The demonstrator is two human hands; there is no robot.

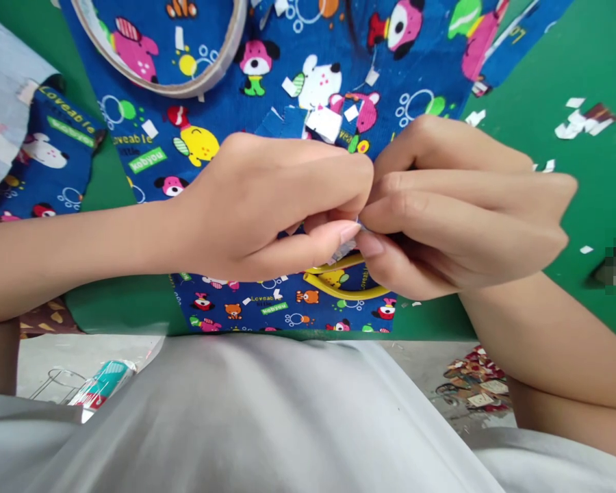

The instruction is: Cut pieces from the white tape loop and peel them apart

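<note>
My left hand point(282, 205) and my right hand point(456, 212) meet over a blue cloth point(148, 137) printed with cartoon dogs. Thumbs and bent fingers are pinched together on both, tip to tip. A small pale bit shows between the thumb tips, but the fingers hide most of what they hold, so I cannot make it out. Just below the fingertips, a curved yellow band point(339, 293) lies on the cloth, partly covered by my hands. White scraps and a white patch point(323, 124) lie on the cloth just beyond my fingers.
A tape roll point(235, 44) lies on the cloth at upper left. Folded printed cloth point(44, 147) is at far left on the green table point(523, 150). White scraps point(578, 127) lie at right. A teal packet point(107, 382) and a scrap pile point(477, 380) are below the table edge.
</note>
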